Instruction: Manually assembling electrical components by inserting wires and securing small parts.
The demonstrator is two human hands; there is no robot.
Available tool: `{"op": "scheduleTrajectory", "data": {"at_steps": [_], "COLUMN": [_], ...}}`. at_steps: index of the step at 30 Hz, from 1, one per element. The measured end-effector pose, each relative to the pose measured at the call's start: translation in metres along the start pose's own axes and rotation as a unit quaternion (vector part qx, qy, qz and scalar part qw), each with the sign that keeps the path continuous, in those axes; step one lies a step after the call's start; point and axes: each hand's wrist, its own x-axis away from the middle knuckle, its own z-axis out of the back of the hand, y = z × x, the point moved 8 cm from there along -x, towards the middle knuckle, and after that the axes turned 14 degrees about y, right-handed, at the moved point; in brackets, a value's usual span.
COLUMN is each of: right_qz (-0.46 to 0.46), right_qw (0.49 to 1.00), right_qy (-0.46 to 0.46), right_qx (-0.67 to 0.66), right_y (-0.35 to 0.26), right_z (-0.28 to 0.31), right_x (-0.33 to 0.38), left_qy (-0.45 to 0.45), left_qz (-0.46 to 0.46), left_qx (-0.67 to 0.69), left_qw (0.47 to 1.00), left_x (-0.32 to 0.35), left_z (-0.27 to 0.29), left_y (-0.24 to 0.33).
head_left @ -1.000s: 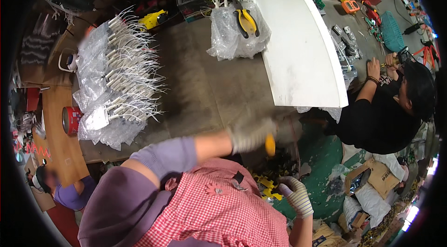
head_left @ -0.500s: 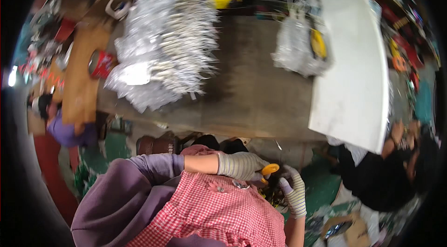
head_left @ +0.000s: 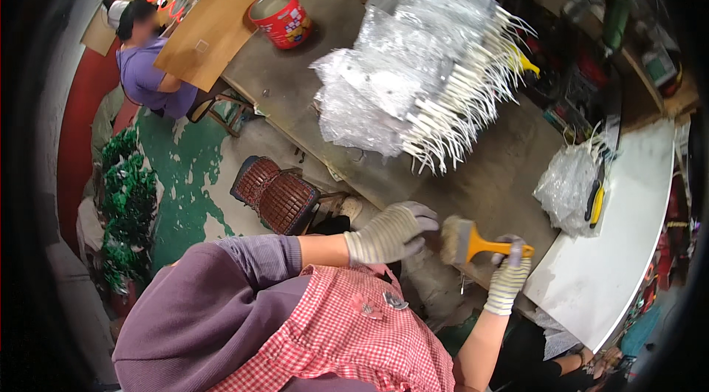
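Observation:
My right hand [head_left: 511, 274], in a striped glove, grips a paintbrush [head_left: 484, 246] by its yellow handle. The brush's pale bristles point left over the near edge of the brown table [head_left: 473, 193]. My left hand [head_left: 391, 233], in a matching glove, is in front of my checked apron. Its fingers reach toward the bristles, a little apart from them, and hold nothing I can see. Farther off on the table lies a big stack of clear plastic-wrapped bundles [head_left: 413, 52] with white wire-like ends sticking out.
A red tin [head_left: 282, 19] stands on the table's left part beside a wooden board [head_left: 229, 1]. At right are a clear plastic bag [head_left: 567, 179], yellow-and-black pliers [head_left: 595, 200] and a white panel [head_left: 613, 259]. A woven-seat chair [head_left: 277, 196] stands below the table edge. A person in purple [head_left: 151, 71] is at far left.
My view has swung left, showing more of the tin and chair. My right hand has lifted the paintbrush from in front of my apron to the table edge. My hands have moved apart.

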Motion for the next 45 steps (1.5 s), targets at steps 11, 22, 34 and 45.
{"op": "scheduleTrajectory", "data": {"at_steps": [11,22,34,45], "right_qz": [-0.311,-0.241,-0.109,-0.079], "right_qw": [0.942,0.934,0.928,0.957], "right_qy": [0.028,-0.244,-0.301,-0.266], "right_qx": [-0.126,0.103,0.193,-0.087], "right_y": [0.091,0.089,0.064,0.067], "right_z": [-0.061,-0.281,-0.298,-0.314], "right_x": [0.034,0.166,0.138,0.149], "left_qy": [0.237,-0.064,-0.013,-0.119], "left_qz": [0.220,-0.048,0.116,-0.079], "left_qx": [-0.171,-0.338,-0.296,-0.048], "left_qw": [0.931,0.938,0.948,0.989], "left_x": [0.043,0.010,0.002,0.034], "left_z": [0.200,0.185,0.198,0.154], "left_y": [-0.212,-0.250,-0.263,-0.141]}}
